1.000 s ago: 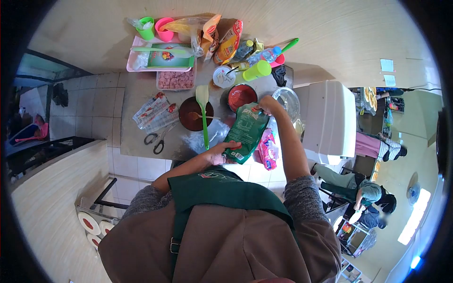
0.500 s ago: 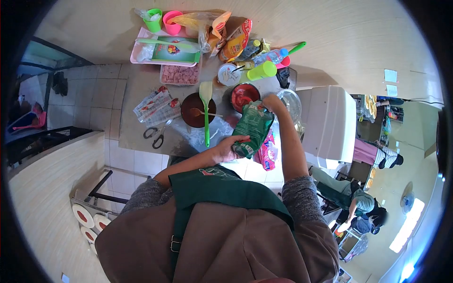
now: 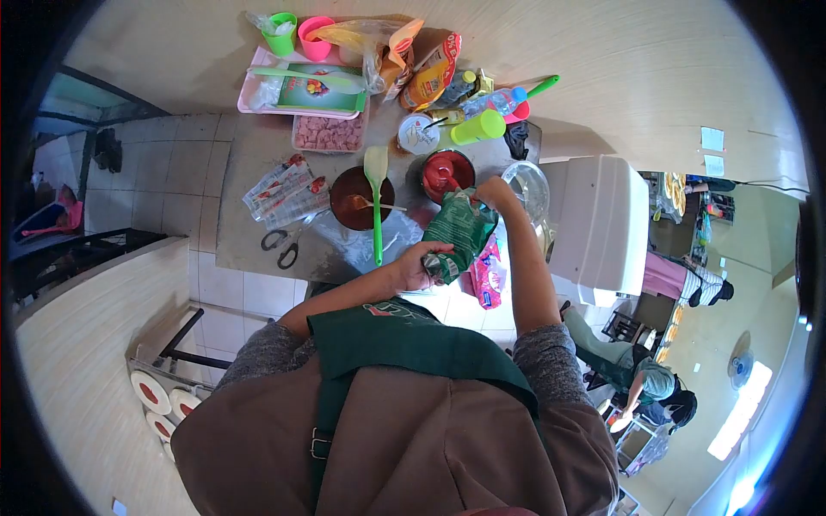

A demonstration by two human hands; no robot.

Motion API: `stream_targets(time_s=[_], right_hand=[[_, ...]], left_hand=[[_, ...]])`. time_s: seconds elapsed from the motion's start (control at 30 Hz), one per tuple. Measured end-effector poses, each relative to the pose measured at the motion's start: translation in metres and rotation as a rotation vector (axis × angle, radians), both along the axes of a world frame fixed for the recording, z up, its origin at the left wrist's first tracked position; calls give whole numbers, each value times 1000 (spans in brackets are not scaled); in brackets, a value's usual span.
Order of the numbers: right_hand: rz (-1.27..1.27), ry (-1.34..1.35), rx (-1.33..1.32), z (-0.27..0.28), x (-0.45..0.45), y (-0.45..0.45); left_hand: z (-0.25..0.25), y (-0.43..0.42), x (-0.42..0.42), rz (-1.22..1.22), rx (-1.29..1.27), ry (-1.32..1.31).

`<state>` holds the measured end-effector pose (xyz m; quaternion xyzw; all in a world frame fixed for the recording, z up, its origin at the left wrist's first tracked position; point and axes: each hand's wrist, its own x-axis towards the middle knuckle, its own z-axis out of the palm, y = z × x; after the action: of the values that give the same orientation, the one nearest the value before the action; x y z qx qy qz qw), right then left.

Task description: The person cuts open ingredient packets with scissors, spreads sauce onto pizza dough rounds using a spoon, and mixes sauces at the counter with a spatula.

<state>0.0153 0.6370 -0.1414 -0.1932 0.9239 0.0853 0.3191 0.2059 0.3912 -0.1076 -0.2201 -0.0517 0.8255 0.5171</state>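
A green printed pouch (image 3: 460, 230) is held between both hands, tilted with its far end at the rim of a dark bowl (image 3: 424, 191). Red sauce (image 3: 441, 172) lies in that bowl. My left hand (image 3: 417, 264) is closed around the pouch's near end. My right hand (image 3: 495, 194) grips its far corner. Left of it stands a bowl of brown sauce (image 3: 348, 217) with a wooden spoon (image 3: 379, 205) in it. A spatula with a green handle (image 3: 377, 206) rests across that bowl. A pink packet (image 3: 486, 279) lies beside the pouch, by the table's near edge.
Scissors (image 3: 284, 248) and an opened printed wrapper (image 3: 286, 191) lie at the left. Behind are a tub of pink pieces (image 3: 329, 134), a pink tray (image 3: 258, 103), a lime cup (image 3: 478, 128) and several packets. A white appliance (image 3: 600, 228) stands right; a person (image 3: 650, 378) works farther off.
The pouch looks more crumpled, and its near end is squeezed in my left hand. More bright red sauce shows in the bowl. The distant person has shifted slightly.
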Motion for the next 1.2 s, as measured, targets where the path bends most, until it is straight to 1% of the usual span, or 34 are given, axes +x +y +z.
stream_targets(time_s=[0.17,0.23,0.33,0.37,0.43,0.47,0.53,0.57,0.63,0.73,0.83,0.9,1.03,1.07,1.1,1.2], right_hand=[[-332,25,-46,30,10,-20],[-455,26,-82,43,13,-29],[-486,80,-116,63,20,-40],[-533,49,-155,72,23,-41],[-624,-15,-236,93,29,-45],[-649,-4,-250,103,35,-48],[-698,19,-274,115,43,-49],[-710,15,-281,116,45,-49],[-736,5,-293,114,50,-47],[-668,29,-241,108,47,-50],[-552,117,-258,100,48,-51],[-609,102,-269,99,49,-50],[-688,105,-331,103,53,-46],[-716,109,-387,105,57,-43],[-744,113,-443,113,62,-41],[-853,161,-617,155,87,-54]], left_hand=[[1,-2,-2,-31,-5,33],[15,-3,-4,-62,-98,51],[29,-8,-5,-101,-187,50],[31,-10,-5,-112,-208,47],[20,-13,-1,-144,-257,113],[15,-15,1,-160,-282,146],[37,-24,-1,-133,-282,183],[45,-28,0,-122,-280,198],[37,-24,6,-115,-262,171],[26,-17,9,-50,-201,157],[22,-13,10,-17,-144,149],[15,-13,10,-12,-127,178],[-4,-13,11,-109,-249,327],[-6,-15,12,-132,-296,368],[-7,-18,12,-154,-343,410],[-2,-32,8,-49,-338,482]])
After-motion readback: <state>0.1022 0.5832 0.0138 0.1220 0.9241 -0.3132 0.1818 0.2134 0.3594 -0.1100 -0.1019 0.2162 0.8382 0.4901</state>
